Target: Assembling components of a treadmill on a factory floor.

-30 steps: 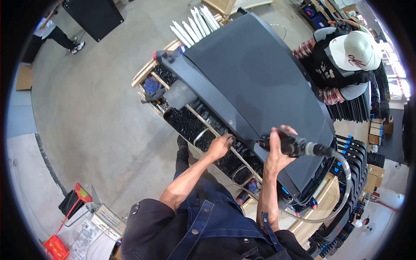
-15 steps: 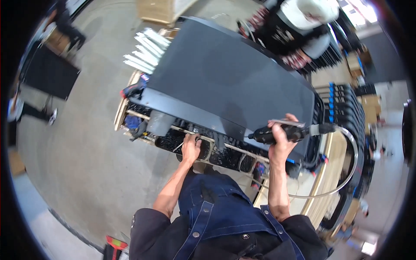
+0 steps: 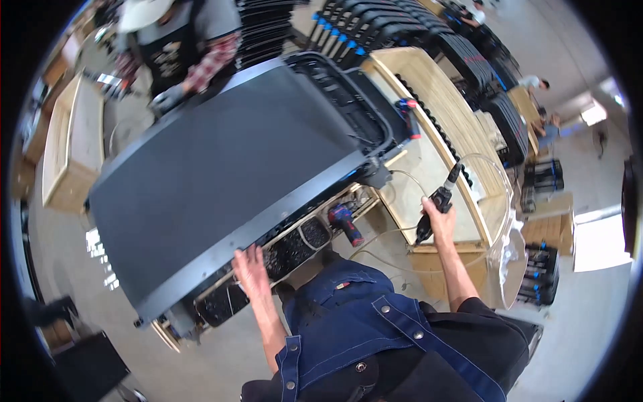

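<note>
My right hand (image 3: 439, 220) is wrapped around a black inline power screwdriver (image 3: 440, 197) with a pale hose or cord running from its end. It holds the tool over a light wooden bench surface to the right. My left hand (image 3: 251, 268), fingers apart, lies by the near silver side rail (image 3: 268, 218) of a treadmill deck, and nothing shows in it. The deck's wide black belt (image 3: 221, 174) stretches away to the left. Below the rail sit black trays (image 3: 295, 248) holding many small dark parts. Next to them is a blue-and-red cordless drill (image 3: 345, 223).
Across the deck stands another person in a cap, a gloved hand (image 3: 167, 99) near its far edge. A second red-and-blue drill (image 3: 410, 119) rests by the deck's right end. Black frames with blue pieces (image 3: 341, 40) are stacked behind. A wooden box (image 3: 74, 141) stands far left.
The view has turned to the right. My left hand has left the parts tray and come up by the rail. My right hand has moved the screwdriver off the deck to the bench side.
</note>
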`<state>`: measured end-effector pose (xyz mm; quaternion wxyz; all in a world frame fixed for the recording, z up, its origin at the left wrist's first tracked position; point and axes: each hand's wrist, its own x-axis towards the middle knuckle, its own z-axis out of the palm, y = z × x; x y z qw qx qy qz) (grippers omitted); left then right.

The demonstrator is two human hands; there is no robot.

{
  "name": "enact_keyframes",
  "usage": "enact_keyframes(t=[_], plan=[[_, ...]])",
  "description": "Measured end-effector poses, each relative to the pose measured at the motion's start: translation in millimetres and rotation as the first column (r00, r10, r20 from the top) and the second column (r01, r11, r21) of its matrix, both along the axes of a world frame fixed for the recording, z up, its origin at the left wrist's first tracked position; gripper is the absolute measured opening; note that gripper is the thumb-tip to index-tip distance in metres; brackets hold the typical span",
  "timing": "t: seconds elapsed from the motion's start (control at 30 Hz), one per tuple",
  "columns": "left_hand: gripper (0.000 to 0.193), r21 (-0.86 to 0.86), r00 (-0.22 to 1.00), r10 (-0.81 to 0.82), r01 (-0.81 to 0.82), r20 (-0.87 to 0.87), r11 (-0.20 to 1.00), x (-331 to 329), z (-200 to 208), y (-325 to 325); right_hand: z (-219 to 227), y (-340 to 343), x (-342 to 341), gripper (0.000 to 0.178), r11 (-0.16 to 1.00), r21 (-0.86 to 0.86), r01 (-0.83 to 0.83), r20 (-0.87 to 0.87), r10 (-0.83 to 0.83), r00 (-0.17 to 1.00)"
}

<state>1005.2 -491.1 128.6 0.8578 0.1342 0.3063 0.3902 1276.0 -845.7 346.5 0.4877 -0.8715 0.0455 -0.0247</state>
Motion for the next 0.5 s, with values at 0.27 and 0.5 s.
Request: enact_keyframes(t=[0.27,0.5], plan=[[0.042,0.09,0.985,0.094,-0.081,-0.148,0.993,16.3,-7.6,-0.2,-61.6,-109.1,214.0,0.034,0.98,0.06,-0.191,0.128,0.182,0.975],[0.041,-0.015,0.964,0.137,-0.145,-0.227,0.989,32.2,31.2,-9.8,-249.6,-131.6,357.7,0.038,0.928,-0.076,-0.365,-0.101,0.357,0.928]])
